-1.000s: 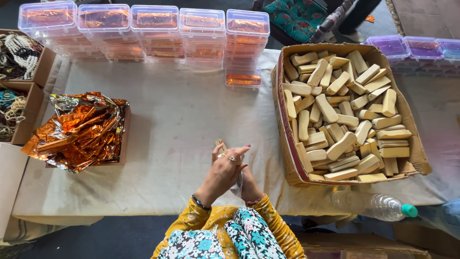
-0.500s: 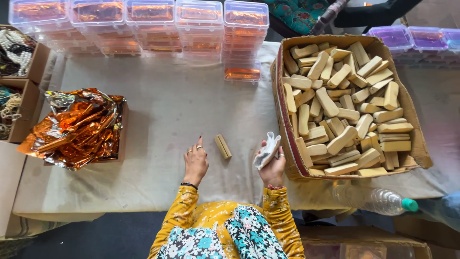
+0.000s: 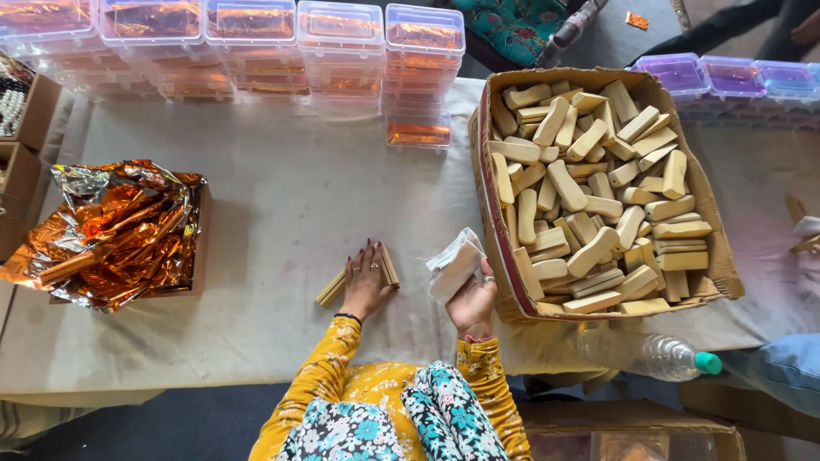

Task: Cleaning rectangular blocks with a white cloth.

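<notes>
Two hands are working at the near edge of the cloth-covered table (image 3: 282,213). Left hand (image 3: 366,282) is lying flat, fingers spread, pressing on two wooden sticks (image 3: 354,277) that are sitting side by side on the cloth; half a second ago only one stick was lying there and the hand was just beside it, so a second stick has been added and the pair is now being pinned and lined up. Right hand (image 3: 472,300) is holding a folded white cloth (image 3: 454,266), raised off the table, right beside the near-left corner of the cardboard box (image 3: 491,128), same as half a second ago. Box is sitting to the right, full of tan blocks (image 3: 589,188). Crumpled orange foil (image 3: 111,230) is lying far left. Clear plastic cases (image 3: 256,43) are stacked along the far edge. Plastic bottle (image 3: 649,354) is lying near right.
</notes>
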